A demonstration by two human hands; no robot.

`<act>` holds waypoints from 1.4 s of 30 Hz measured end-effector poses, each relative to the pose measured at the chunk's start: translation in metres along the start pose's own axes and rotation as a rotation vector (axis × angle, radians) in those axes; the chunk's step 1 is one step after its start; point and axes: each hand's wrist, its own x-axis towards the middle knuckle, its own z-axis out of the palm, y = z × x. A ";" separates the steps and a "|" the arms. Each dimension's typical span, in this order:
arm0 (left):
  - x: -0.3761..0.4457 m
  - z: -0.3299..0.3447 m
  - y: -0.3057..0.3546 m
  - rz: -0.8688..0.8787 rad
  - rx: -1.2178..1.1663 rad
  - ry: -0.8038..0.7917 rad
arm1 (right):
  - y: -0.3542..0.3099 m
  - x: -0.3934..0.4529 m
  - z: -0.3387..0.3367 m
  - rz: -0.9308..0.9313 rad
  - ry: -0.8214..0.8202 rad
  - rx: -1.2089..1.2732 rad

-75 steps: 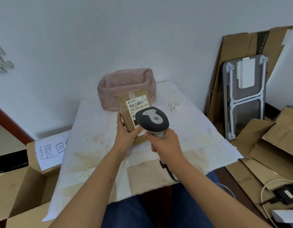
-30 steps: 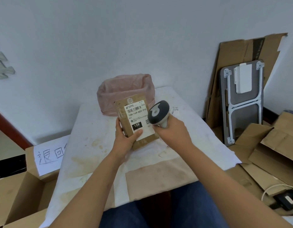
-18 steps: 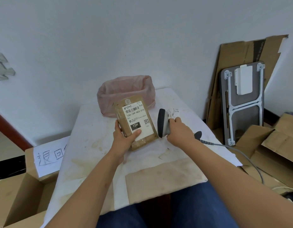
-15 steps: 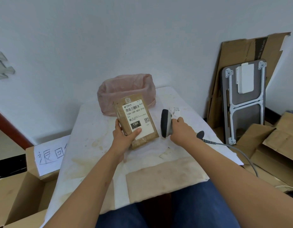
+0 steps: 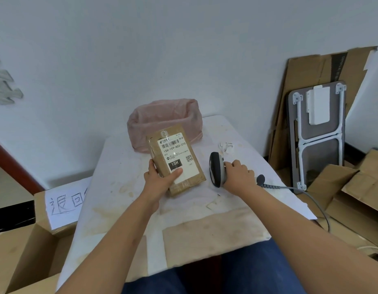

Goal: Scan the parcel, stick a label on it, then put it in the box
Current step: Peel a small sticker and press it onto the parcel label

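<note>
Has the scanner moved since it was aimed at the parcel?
Yes. The barcode scanner, gripped by the right hand, has gone right and down onto the table, clear of the parcel.

- A pink plastic bag (image 5: pixel 162 117) stands open at the far end of the table (image 5: pixel 124 187), against the white wall (image 5: pixel 184 49).
- The table's white covering is stained, with two brownish patches (image 5: pixel 211 234) near its front edge.
- Flattened cardboard (image 5: pixel 311 77) leans on the wall to the right.
- A grey folding table (image 5: pixel 317 149) with white legs leans against that cardboard, its underside outward.
- Opened cardboard pieces (image 5: pixel 358 187) lie on the floor at the right.
- Small paper scraps (image 5: pixel 211 205) lie on the table covering.
</note>
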 end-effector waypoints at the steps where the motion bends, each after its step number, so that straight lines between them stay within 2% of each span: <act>1: 0.000 -0.001 0.000 -0.008 0.001 -0.008 | 0.001 0.000 0.001 0.004 -0.001 0.001; 6: -0.025 -0.005 0.014 -0.125 0.076 -0.130 | 0.002 -0.008 0.004 0.019 0.000 0.072; 10: -0.034 -0.010 0.016 -0.160 0.161 -0.165 | -0.004 -0.019 0.009 0.034 0.012 0.176; 13: -0.038 -0.012 0.018 -0.190 0.225 -0.158 | -0.006 -0.023 0.004 0.019 0.102 0.285; 16: -0.036 -0.014 0.020 -0.151 0.417 -0.120 | 0.000 -0.020 -0.007 0.066 0.265 0.562; 18: -0.031 -0.015 0.022 -0.099 0.546 -0.085 | 0.006 -0.014 -0.014 0.144 0.310 0.729; 22: -0.018 -0.015 0.035 0.055 0.713 0.056 | 0.020 0.017 -0.025 0.242 0.356 0.849; 26: 0.002 -0.010 0.055 0.160 0.761 0.079 | 0.024 0.061 -0.032 0.261 0.316 0.788; 32: 0.023 0.004 0.074 0.206 0.759 0.047 | 0.017 0.113 -0.023 0.134 0.154 0.667; 42: 0.047 0.006 0.078 0.241 0.757 0.020 | 0.027 0.145 0.003 0.036 0.076 0.280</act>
